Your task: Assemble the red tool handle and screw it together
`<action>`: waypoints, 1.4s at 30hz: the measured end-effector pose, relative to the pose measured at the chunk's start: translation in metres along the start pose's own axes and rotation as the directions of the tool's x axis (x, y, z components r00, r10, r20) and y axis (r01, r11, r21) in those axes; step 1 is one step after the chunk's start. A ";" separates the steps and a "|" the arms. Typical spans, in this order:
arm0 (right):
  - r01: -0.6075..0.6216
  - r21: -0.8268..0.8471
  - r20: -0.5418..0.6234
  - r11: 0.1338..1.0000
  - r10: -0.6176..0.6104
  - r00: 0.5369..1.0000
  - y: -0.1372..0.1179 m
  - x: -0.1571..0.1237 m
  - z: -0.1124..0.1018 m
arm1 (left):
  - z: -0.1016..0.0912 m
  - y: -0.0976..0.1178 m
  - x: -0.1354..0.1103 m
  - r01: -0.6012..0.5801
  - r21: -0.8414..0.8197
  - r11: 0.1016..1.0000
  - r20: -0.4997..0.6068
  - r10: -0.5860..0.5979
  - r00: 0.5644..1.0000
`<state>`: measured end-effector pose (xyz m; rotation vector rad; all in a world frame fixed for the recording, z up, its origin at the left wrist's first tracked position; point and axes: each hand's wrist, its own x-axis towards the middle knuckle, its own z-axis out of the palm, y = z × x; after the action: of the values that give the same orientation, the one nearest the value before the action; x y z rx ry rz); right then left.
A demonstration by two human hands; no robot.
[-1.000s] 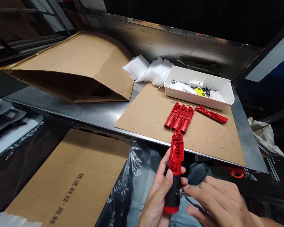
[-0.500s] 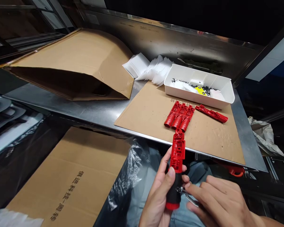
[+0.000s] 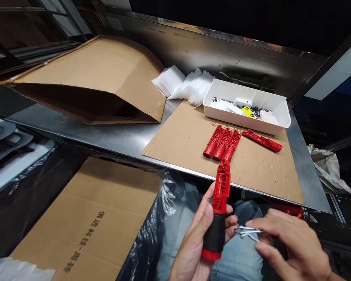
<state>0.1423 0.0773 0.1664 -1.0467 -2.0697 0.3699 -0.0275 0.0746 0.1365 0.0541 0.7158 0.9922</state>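
Right hand [image 3: 292, 244] has pulled off to 3 o'clock, now pinching a metal clip [image 3: 247, 232]. Left hand [image 3: 197, 238] wraps the red-and-black handle [image 3: 218, 212], upright, at 6 o'clock below the bench edge.

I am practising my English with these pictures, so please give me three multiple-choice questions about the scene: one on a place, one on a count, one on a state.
1. Where is the white tray?
A. on the brown box on the floor
B. at the far edge of the cardboard sheet
C. in the person's lap

2. How many red parts lie side by side on the sheet?
A. three
B. one
C. six

3. What does the left hand do?
A. lies flat on the table
B. holds a white bag
C. grips the red and black handle

Answers: 1 B, the tray sits at the sheet's back edge. 2 A, three lie together, a fourth one apart. 3 C, the fingers wrap its black end, while the right hand pinches a metal clip.
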 end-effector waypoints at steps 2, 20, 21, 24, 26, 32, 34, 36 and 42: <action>0.072 -0.116 0.039 0.991 -0.068 0.997 0.000 -0.003 0.004 | 0.000 0.000 0.000 0.017 0.001 1.000 -0.010 -0.017 1.000; 0.259 -0.306 0.053 0.916 -0.256 0.965 -0.006 -0.001 0.013 | 0.004 -0.001 -0.002 -0.016 0.061 0.998 -0.026 0.018 0.999; 0.255 -0.307 0.056 0.917 -0.250 0.967 -0.006 -0.001 0.013 | 0.004 -0.001 -0.002 -0.019 0.077 0.997 -0.028 0.021 0.999; 0.234 -0.286 0.066 0.929 -0.225 0.972 -0.006 -0.002 0.013 | 0.005 0.000 -0.001 -0.028 0.101 0.994 -0.018 0.030 0.999; 0.222 -0.264 0.074 0.939 -0.210 0.975 -0.005 -0.003 0.014 | 0.004 0.000 0.000 -0.029 0.100 0.995 -0.012 0.030 0.999; 0.201 -0.250 0.034 0.947 -0.199 0.980 -0.005 -0.003 0.012 | 0.003 -0.002 0.001 -0.031 0.074 0.997 -0.002 0.031 1.000; 0.088 -0.133 -0.021 0.987 -0.091 0.996 -0.006 -0.003 0.006 | 0.004 -0.001 0.001 -0.009 0.014 1.000 -0.004 0.009 1.000; 0.006 -0.061 -0.041 0.998 -0.008 0.999 -0.006 -0.004 0.000 | 0.004 0.000 0.002 0.012 -0.044 0.999 -0.019 -0.013 1.000; 0.143 -0.181 0.045 0.973 -0.137 0.990 -0.004 -0.006 0.007 | 0.004 0.000 0.003 0.043 -0.103 0.994 -0.014 -0.045 0.999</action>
<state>0.1369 0.0703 0.1605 -0.9995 -2.2247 0.1262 -0.0240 0.0779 0.1374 -0.0589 0.6776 0.9869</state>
